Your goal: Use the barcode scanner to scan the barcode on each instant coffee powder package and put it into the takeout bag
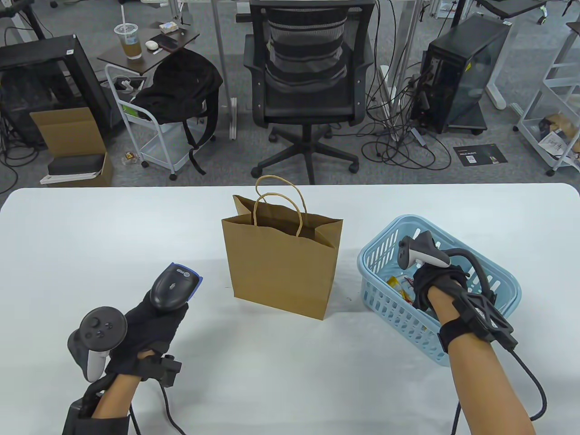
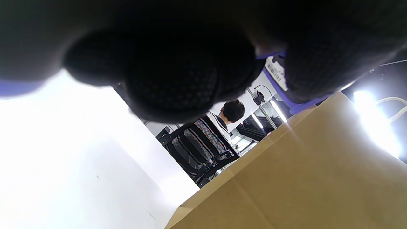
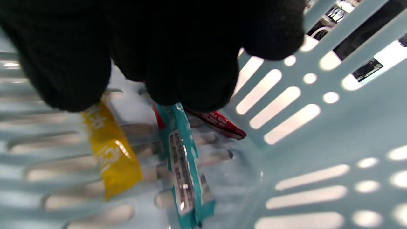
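The right grip (image 1: 428,283) was down inside the blue basket (image 1: 507,281), fingers (image 3: 190,79) curled over the top ends of the coffee sachets. In the right wrist view the teal sachet (image 3: 182,165) hung directly under the fingertips and looked pinched at its upper end, though the contact itself was hidden by the glove. A yellow sachet (image 3: 109,152) lay just beside it on the thumb side, and a red one (image 3: 222,125) sat behind, toward the basket wall.

The left grip (image 1: 149,326) was wrapped round the handle of the barcode scanner (image 1: 174,285), its head pointing away from the wrist toward the takeout bag (image 1: 283,267), which stood upright and open on the bench (image 1: 90,235) between the two grips.

The step appeared to be lifting one sachet out. Doing it well would mean pinching the teal one alone, clear of its neighbours, lifting it straight up past the basket rim, then turning its printed panel to face the scanner head before dropping it into the bag's mouth.
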`<state>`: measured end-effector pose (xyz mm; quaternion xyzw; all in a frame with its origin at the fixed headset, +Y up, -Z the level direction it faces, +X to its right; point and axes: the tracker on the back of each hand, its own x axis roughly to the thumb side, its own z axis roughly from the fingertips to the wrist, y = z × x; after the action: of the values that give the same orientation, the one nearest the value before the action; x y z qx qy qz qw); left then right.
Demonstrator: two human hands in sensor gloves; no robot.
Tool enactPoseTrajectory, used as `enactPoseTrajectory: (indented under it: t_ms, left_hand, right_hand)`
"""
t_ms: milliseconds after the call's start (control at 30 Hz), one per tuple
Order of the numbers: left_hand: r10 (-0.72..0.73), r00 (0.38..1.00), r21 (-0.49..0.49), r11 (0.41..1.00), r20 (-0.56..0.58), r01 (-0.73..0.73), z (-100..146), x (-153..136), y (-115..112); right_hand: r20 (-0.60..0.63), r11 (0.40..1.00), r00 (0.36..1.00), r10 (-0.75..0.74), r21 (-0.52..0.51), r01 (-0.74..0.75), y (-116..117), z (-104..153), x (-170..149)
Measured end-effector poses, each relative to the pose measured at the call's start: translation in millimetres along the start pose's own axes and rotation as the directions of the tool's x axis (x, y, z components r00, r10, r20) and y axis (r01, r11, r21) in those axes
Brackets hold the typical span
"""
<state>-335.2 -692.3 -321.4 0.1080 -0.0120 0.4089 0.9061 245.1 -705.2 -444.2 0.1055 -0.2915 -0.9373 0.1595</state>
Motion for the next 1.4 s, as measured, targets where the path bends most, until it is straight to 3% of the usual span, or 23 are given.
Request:
enactPoseTrajectory:
  t_ms: [200, 500, 767, 1033, 1267, 1400]
  left_hand:
    - [0.006, 1.0, -0.007, 1.0, -0.004, -0.006, -0.1, 0.9, -0.7]
    - [-0.013, 1.0, -0.013, 1.0, -0.002, 0.013, -0.1, 1.0, -2.9]
    - [0.005, 1.0, -0.011, 1.0, -0.009, -0.005, -0.7, -0.2, -1.7]
    - [0.005, 1.0, -0.008, 1.0, 0.012, -0.005, 0.4, 0.1, -2.0]
    - [0.03, 0.999, -0.002, 1.0, 0.022, -0.03, 1.4, 0.6, -0.3]
    - [0.032, 0.999, -0.001, 0.999, 0.034, -0.032, 2.1, 1.8, 0.3]
  right_hand:
    - [0.032, 0.994, 0.999, -0.028, 0.103, 0.025, 14.7, -11.8, 8.8]
    - [0.046, 0.998, 0.999, 0.013, 0.058, -0.015, 15.7, -12.9, 15.6]
    - [0.026, 0.975, 0.975, -0.222, -0.01, 0.222, -10.7, 8.9, -15.2]
    - [0.097, 0.834, 0.834, -0.544, -0.053, 0.55, -35.7, 41.6, -42.7]
    - [0.271, 0.703, 0.705, -0.655, -0.124, 0.7, -52.8, 76.7, -56.1]
    - [0.415, 0.595, 0.583, -0.699, -0.114, 0.795, -60.1, 99.7, -58.1]
